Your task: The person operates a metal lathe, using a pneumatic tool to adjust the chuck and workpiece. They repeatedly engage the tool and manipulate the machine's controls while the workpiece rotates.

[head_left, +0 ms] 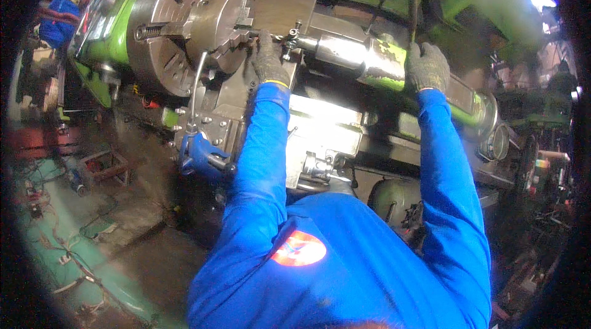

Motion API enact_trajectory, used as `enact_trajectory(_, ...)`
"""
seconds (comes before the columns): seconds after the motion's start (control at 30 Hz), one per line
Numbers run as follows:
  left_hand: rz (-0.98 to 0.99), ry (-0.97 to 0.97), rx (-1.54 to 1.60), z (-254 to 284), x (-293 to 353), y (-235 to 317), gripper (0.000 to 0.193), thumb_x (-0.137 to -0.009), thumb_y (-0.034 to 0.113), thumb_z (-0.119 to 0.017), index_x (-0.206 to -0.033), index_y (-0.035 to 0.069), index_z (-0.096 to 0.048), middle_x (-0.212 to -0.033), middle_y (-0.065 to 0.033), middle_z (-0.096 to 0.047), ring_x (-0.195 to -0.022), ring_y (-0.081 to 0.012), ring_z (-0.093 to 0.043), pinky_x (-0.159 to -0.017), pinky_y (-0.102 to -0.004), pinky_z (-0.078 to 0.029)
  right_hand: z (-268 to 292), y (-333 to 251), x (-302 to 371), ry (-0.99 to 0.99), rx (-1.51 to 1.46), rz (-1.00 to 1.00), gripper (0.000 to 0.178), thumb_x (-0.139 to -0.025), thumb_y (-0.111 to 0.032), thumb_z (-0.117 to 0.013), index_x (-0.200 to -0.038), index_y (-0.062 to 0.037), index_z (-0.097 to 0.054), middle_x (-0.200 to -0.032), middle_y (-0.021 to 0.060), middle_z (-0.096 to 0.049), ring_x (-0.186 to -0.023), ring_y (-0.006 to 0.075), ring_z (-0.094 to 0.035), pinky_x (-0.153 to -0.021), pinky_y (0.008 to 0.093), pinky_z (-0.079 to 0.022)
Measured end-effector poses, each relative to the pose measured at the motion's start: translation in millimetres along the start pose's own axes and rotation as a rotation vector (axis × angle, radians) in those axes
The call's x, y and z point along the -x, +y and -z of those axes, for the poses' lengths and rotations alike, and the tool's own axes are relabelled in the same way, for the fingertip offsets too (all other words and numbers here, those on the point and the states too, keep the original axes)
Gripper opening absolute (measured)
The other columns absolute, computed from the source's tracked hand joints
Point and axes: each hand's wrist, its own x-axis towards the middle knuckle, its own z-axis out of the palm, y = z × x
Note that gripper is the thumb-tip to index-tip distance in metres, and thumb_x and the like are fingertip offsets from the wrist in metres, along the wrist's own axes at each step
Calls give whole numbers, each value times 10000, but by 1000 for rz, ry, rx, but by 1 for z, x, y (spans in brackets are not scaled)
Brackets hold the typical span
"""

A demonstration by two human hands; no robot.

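Both hands wear dark grey work gloves. In front of the lathe chuck (217, 20), my left hand (271, 63) is closed around a slim metal bar (254, 33); its fingertips are partly hidden. A small clamp-like fitting with screws (293, 37) sits just right of that hand, at the end of the shiny tailstock quill (340, 52). Over at the green, worn tailstock (386, 61), my right hand (428, 67) has its fingers bent at the lower end of an upright metal lever (412, 0).
A large slotted faceplate (161, 36) stands behind the chuck. Left of my left forearm, a bent metal tube (198, 86) rises from a blue fitting (200, 153). The bright carriage (323, 129) lies between my arms. A handwheel (494, 142) is at the tailstock's right end.
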Motion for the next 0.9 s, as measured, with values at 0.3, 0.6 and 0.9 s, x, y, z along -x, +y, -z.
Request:
enact_trajectory(0.3,65,-61,-59,9,-24,-3,357,-1066,336,-581,-1227,27,-658,-1169,-112,-642,-1094,-226,-599,-949,-341,-493,1,4,0,17,-36,1,502,-1007,-477,-514,-1088,-29,-725,-1141,246,-682,-1105,454,-638,-961,546,-498)
enact_trajectory(0.6,46,-219,153,12,28,3,617,-1036,518,-562,-1442,56,-513,-1411,-184,-550,-1216,-272,-566,-1079,-444,-444,17,1,3,-52,-28,-11,509,-1007,-456,-484,-1176,-48,-737,-1165,245,-708,-1122,441,-667,-993,541,-517)
enact_trajectory(0.9,-166,-60,-237,60,166,21,554,-1095,428,-497,-1430,-9,-560,-1335,-155,-633,-1165,-257,-621,-1021,-407,-504,15,8,1,-79,-18,-7,527,-1007,-430,-468,-1248,-41,-727,-1200,242,-713,-1156,410,-675,-1002,546,-519)
